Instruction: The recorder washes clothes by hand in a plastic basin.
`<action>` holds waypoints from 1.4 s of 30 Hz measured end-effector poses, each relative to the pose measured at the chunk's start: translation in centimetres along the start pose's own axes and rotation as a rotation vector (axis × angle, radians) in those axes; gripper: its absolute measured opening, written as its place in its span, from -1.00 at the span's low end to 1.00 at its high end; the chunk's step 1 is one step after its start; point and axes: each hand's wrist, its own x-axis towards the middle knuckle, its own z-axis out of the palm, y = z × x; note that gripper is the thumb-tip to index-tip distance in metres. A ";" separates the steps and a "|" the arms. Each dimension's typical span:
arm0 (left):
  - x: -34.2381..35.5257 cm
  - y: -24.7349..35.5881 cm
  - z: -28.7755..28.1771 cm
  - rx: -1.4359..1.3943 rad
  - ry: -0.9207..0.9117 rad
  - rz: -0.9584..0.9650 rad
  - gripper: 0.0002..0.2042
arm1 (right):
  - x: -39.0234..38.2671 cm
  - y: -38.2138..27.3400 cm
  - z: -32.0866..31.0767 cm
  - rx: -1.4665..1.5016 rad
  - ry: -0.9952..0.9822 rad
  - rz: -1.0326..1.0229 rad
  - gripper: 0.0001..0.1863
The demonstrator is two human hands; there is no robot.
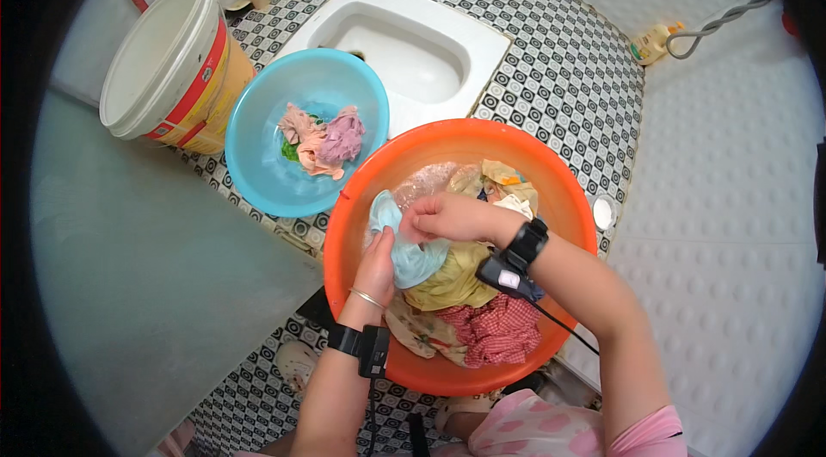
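In a large orange tub [559, 182] lies a pile of wet laundry: olive-yellow cloth [456, 272], red checked cloth [499, 328], patterned beige fabric and something white. My left hand [376, 263] is closed on a light blue cloth [417, 263] at the tub's left side, holding it partly raised. My right hand [443, 218] reaches over the same cloth with fingers curled in a pinch against it; its fingertips are partly hidden. Sudsy water shows behind my hands. Both wrists wear black strapped devices.
A blue basin [262, 169] with pink cloths [340, 138] stands left, beside a large lidded bucket [172, 61]. Behind are a white squat toilet [473, 48] and pipes; at right, a bottle [650, 44], a small white container [604, 213] and a dimpled wall [723, 173]. Checkered tiles cover the floor.
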 end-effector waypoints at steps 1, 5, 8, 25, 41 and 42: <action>0.0 0.2 0.6 -0.001 -0.007 -0.005 -0.60 | -1.1 -0.4 0.5 -0.423 0.208 -0.271 -0.66; -0.7 1.6 4.9 0.278 -0.201 -0.033 -0.67 | -3.7 -0.7 -0.8 -1.006 0.397 -0.565 -0.64; -0.6 1.9 6.1 0.506 -0.317 0.085 -0.71 | -5.3 -0.9 -1.7 -0.992 0.264 -0.256 -0.64; 1.4 -7.5 10.9 -0.127 -0.095 -0.215 -0.58 | -7.4 8.7 3.4 -0.696 1.013 -0.647 -0.85; 0.4 -3.3 12.7 0.212 -0.330 -0.065 -0.66 | -13.7 7.8 -0.9 -0.430 0.512 -0.315 -0.84; 0.5 -3.1 12.5 0.384 -0.401 -0.035 -0.69 | -14.0 7.2 -0.8 -0.433 0.507 -0.316 -0.84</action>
